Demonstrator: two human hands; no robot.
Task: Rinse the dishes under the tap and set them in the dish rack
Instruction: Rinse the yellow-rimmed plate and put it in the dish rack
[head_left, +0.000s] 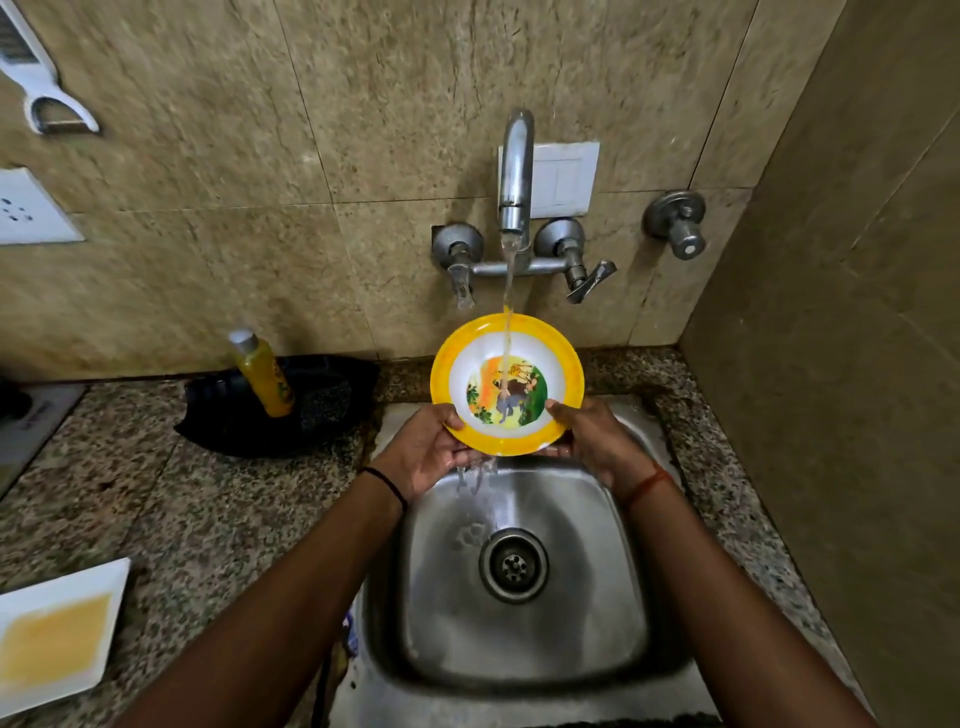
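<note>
A round plate (563, 358) with a yellow rim, white inside and a cartoon animal picture is held tilted above the steel sink (618, 613). Water runs from the wall tap (515, 171) onto the plate's middle and spills off its lower edge into the basin. My left hand (428, 452) grips the plate's lower left rim, thumb on the face. My right hand (592, 441) grips the lower right rim, thumb on the picture's edge. No dish rack is in view.
A yellow bottle (261, 371) stands on a black tray (332, 400) on the granite counter (208, 519) left of the sink. A white square plate with a yellow centre (57, 631) lies at the lower left. A side wall closes in on the right.
</note>
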